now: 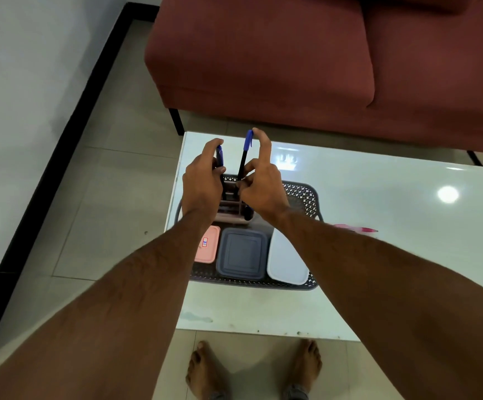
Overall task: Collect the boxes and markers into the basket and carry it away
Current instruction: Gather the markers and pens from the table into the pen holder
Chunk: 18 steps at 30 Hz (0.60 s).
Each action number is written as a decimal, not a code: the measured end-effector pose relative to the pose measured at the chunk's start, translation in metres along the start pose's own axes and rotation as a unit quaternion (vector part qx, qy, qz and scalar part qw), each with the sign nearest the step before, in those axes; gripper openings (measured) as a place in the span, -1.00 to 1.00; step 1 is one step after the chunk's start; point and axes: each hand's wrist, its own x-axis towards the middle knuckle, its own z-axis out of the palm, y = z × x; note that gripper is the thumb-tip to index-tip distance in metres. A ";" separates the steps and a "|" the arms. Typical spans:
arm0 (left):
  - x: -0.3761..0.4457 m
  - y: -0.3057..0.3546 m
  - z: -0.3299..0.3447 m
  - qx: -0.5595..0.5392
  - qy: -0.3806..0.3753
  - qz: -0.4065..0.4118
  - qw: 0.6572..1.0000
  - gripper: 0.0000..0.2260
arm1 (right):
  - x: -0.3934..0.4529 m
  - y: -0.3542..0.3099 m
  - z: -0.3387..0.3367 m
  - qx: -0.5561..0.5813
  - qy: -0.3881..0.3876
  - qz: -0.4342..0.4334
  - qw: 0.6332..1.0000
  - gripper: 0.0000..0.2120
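A dark perforated basket (302,197) sits on the white table (378,255). Its near half holds a pink box (207,248), a dark grey box (241,256) and a white box (285,262) side by side. A pink pen holder (233,210) stands in its far half. My left hand (202,180) grips a blue-capped marker (219,157) upright over the holder. My right hand (262,180) holds a second blue-capped black marker (244,155) upright, forefinger on its cap, its lower end at the holder.
A pink pen (355,228) lies on the table just right of the basket, partly behind my right forearm. A red sofa (292,59) stands beyond the table. Tiled floor and a white wall lie to the left. My bare feet (252,370) stand at the table's near edge.
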 end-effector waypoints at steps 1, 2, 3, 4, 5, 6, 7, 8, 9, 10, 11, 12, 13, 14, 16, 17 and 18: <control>0.001 -0.002 0.002 -0.002 -0.004 0.003 1.000 -0.51 | 0.001 0.001 0.001 0.001 0.000 -0.002 1.000 0.02; 0.001 -0.004 0.003 0.000 -0.008 0.008 1.000 -0.51 | 0.001 0.002 0.002 0.001 0.001 -0.005 1.000 0.00; 0.001 -0.006 0.005 0.004 -0.012 0.011 1.000 -0.50 | 0.001 0.003 0.003 -0.001 0.000 -0.008 1.000 -0.03; 0.001 -0.008 0.006 0.010 -0.019 0.011 1.000 -0.49 | 0.001 0.003 0.003 -0.004 0.000 -0.011 1.000 -0.06; 0.001 -0.010 0.007 0.015 -0.028 0.006 0.999 -0.49 | 0.001 0.004 0.004 -0.009 -0.001 -0.012 1.000 -0.09; 0.001 -0.012 0.008 0.021 -0.036 -0.002 0.999 -0.49 | 0.001 0.005 0.005 -0.013 -0.001 -0.012 1.000 -0.13; 0.001 -0.014 0.009 0.027 -0.044 -0.010 0.999 -0.49 | 0.002 0.007 0.006 -0.017 -0.001 -0.012 1.000 -0.16; 0.001 -0.014 0.010 0.033 -0.050 -0.018 0.998 -0.49 | 0.003 0.007 0.006 -0.021 -0.002 -0.011 1.000 -0.19; 0.001 -0.015 0.011 0.033 -0.056 -0.031 0.997 -0.50 | 0.004 0.009 0.006 -0.027 -0.005 -0.010 1.000 -0.22; 0.002 -0.014 0.012 0.030 -0.063 -0.049 0.996 -0.51 | 0.005 0.010 0.006 -0.033 -0.011 -0.010 0.999 -0.24; 0.003 -0.014 0.012 0.027 -0.072 -0.065 0.995 -0.52 | 0.005 0.010 0.007 -0.038 -0.019 -0.010 0.999 -0.25; 0.004 -0.014 0.013 0.028 -0.079 -0.076 0.994 -0.52 | 0.004 0.011 0.007 -0.040 -0.026 -0.009 0.999 -0.26; 0.004 -0.014 0.014 0.035 -0.084 -0.081 0.993 -0.51 | 0.004 0.011 0.008 -0.041 -0.030 -0.006 0.999 -0.27; 0.004 -0.014 0.015 0.048 -0.087 -0.083 0.992 -0.52 | 0.003 0.011 0.007 -0.041 -0.031 -0.003 0.999 -0.28; 0.003 -0.013 0.015 0.071 -0.088 -0.084 0.990 -0.53 | 0.004 0.012 0.008 -0.050 -0.029 0.001 0.998 -0.31; 0.003 -0.012 0.015 0.070 -0.089 -0.092 0.989 -0.53 | 0.004 0.012 0.008 -0.059 -0.032 -0.001 0.998 -0.31; 0.004 -0.012 0.014 0.062 -0.092 -0.106 0.988 -0.53 | 0.003 0.012 0.009 -0.069 -0.039 -0.002 0.997 -0.32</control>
